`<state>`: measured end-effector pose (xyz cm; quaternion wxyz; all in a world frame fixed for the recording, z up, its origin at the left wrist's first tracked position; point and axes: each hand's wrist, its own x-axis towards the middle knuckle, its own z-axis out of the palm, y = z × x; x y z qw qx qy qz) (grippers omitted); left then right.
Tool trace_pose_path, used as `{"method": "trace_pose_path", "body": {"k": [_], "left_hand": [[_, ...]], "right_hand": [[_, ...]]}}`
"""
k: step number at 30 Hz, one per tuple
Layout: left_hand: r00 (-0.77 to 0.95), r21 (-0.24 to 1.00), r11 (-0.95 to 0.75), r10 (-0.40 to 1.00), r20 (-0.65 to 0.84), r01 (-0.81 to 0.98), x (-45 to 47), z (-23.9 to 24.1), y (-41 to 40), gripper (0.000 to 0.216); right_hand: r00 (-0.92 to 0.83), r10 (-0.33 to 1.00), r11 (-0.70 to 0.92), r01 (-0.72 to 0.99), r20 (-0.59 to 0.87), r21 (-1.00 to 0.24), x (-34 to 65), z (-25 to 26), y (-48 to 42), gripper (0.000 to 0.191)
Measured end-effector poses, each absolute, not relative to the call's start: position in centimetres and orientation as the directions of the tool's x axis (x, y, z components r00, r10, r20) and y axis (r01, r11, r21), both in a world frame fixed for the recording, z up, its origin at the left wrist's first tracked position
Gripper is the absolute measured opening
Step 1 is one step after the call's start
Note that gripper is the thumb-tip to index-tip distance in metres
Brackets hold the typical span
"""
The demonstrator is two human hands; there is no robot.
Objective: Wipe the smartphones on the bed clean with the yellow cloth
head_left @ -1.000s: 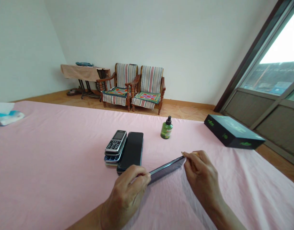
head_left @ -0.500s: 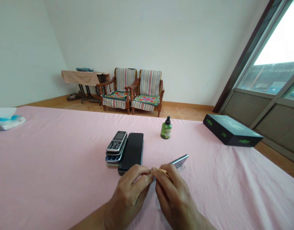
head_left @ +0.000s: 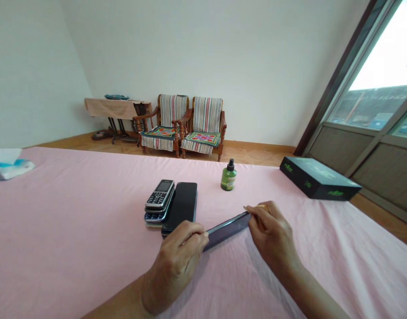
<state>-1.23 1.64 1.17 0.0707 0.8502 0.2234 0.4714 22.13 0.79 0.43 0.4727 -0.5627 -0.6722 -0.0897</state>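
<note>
My left hand [head_left: 176, 263] is closed on the near left end of a smartphone [head_left: 226, 231], which is tilted up on its long edge. At the phone's far right end, my right hand [head_left: 274, 237] pinches a small tan cloth-like piece [head_left: 263, 207] against the upper edge; most of that piece is hidden by the fingers. Just beyond my left hand lies a black smartphone [head_left: 182, 204], apparently on top of another one. Beside it a silver keypad phone [head_left: 160, 195] tops a stack of several phones. A green bottle with a black pump top [head_left: 228, 177] stands upright farther back.
Pink cloth [head_left: 83, 212] covers the surface. A black box with green lettering [head_left: 319, 179] sits at the right. On the left edge is a white and blue packet [head_left: 10, 168]. Two wooden chairs [head_left: 203, 119] and a cloth-covered table [head_left: 110, 107] stand by the wall.
My right hand has moved right and away from me along the phone's edge, with the tan piece in it. My left hand stays near its place, and more of the phone shows between my hands.
</note>
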Motion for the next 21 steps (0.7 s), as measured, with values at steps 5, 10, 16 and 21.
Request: {"method": "trace_pose_path", "body": {"k": [5, 10, 16, 21], "left_hand": [[0.445, 0.341, -0.896, 0.438, 0.781, 0.285, -1.2, 1.1, 1.8, 0.017], [0.446, 0.338, -0.901, 0.429, 0.786, 0.27, -1.2, 0.9, 1.7, 0.016], [0.459, 0.359, -0.891, 0.452, 0.765, 0.279, -1.2, 0.6, 1.7, 0.017], [0.468, 0.36, -0.896, 0.442, 0.765, 0.259, -1.2, 0.6, 1.7, 0.018]], "right_hand": [[0.162, 0.675, 0.239, 0.875, 0.72, -0.421, 24.2, 0.4, 1.7, 0.017], [0.125, 0.575, 0.403, 0.817, 0.809, -0.413, 21.9, 1.5, 0.6, 0.021], [-0.145, 0.656, 0.646, 0.615, 0.74, -0.452, 15.7, 1.2, -2.0, 0.036], [-0.148, 0.705, 0.594, 0.657, 0.693, -0.465, 15.3, 0.6, -2.0, 0.034]]}}
